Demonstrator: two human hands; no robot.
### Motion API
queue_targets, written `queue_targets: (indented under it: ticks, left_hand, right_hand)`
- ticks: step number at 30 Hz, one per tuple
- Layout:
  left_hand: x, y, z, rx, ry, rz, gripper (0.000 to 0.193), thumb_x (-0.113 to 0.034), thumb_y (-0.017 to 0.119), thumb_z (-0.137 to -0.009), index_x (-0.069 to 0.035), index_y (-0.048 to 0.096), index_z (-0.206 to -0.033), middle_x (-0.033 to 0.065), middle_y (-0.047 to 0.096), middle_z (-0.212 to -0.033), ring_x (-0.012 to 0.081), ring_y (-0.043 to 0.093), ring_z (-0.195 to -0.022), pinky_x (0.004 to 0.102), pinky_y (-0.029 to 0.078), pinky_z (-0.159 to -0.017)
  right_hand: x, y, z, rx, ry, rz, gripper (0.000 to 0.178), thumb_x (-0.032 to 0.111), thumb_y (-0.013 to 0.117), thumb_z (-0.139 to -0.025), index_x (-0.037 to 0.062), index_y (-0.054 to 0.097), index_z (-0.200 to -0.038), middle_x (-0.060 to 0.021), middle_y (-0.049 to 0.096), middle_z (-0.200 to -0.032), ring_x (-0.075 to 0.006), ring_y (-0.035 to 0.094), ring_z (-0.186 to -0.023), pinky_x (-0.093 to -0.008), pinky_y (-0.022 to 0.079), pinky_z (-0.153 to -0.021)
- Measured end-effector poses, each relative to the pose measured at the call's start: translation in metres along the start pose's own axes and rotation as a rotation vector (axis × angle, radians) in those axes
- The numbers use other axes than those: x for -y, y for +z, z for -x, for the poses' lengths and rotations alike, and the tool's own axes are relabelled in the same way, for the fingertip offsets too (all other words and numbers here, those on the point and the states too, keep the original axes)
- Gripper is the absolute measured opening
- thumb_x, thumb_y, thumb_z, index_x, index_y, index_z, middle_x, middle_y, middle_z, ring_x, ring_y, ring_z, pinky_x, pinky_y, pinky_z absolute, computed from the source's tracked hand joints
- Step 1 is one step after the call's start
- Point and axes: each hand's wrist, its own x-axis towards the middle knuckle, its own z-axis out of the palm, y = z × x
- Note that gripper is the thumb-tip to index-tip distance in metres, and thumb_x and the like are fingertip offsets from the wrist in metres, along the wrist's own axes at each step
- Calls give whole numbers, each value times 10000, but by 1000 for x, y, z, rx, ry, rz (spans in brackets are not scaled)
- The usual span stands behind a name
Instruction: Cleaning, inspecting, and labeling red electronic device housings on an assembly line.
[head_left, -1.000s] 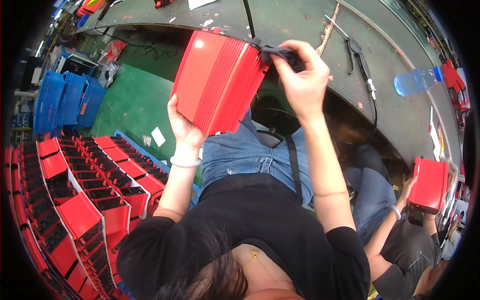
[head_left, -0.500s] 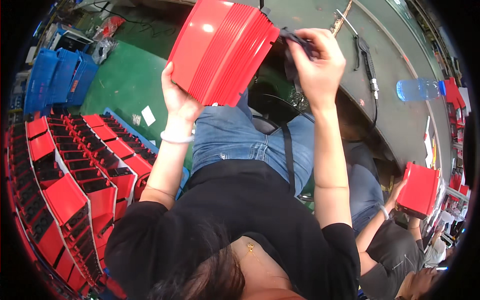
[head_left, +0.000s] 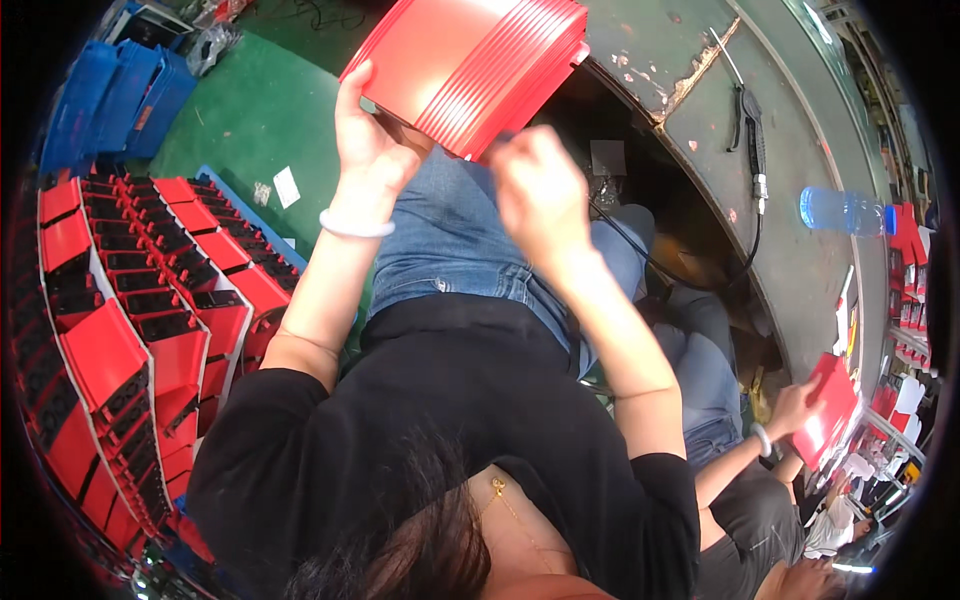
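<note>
A red ribbed metal case is held up in front of me, tilted, at the top of the view. My left hand grips its lower left side, the thumb up along the edge and the other fingers hidden behind the case. Close to the case's lower ribbed corner, my right hand is closed and blurred by motion. A scrap of dark cloth shows at its fingers; most of it is hidden by the hand.
Rows of red-and-black units stand at my left, with blue crates beyond. On the green workbench to the right lie an air blow gun and a clear blue bottle. A co-worker at right holds a red case.
My right hand has moved left and down with the cloth, from the case's upper right corner to its lower corner. The case has turned and shifted slightly right.
</note>
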Motion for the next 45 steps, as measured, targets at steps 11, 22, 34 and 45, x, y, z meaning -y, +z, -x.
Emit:
queue_targets:
  ticks: [11, 22, 34, 45]
  left_hand:
    - [-4, 4, 3, 111, -123, 81, 537, -423, 584, -803, -127, 524, -1247, 81, 549, -1260, 297, 497, -1178, 497, 369, -1005]
    - [9, 9, 11, 99, -180, 32, 537, -458, 499, -846, -92, 509, -1239, 105, 580, -1211, 265, 574, -1094, 408, 436, -964]
    - [7, -5, -7, 299, -482, 239, 527, -451, 536, -830, -100, 525, -1223, 88, 594, -1203, 238, 575, -1086, 373, 445, -940]
    - [20, 8, 16, 106, -293, 19, 514, -439, 561, -827, -125, 535, -1233, 71, 570, -1233, 259, 549, -1122, 436, 425, -968]
  right_hand:
    - [-14, -68, -21, -86, 488, -952, 187, -74, 659, -776, -3, 612, -943, -17, 605, -881, -77, 583, -810, -214, 481, -723]
    - [-11, -36, -58, -384, -64, -101, 147, -12, 683, -717, 34, 677, -857, -108, 641, -851, -235, 640, -758, -290, 510, -666]
    - [-23, -45, -71, -357, -191, 15, 121, 23, 643, -735, 42, 642, -854, -90, 621, -788, -252, 626, -734, -335, 511, -634]
    - [-74, -88, -58, -469, 160, 164, 111, 27, 621, -772, 58, 670, -867, -86, 604, -831, -249, 610, -709, -325, 488, -627]
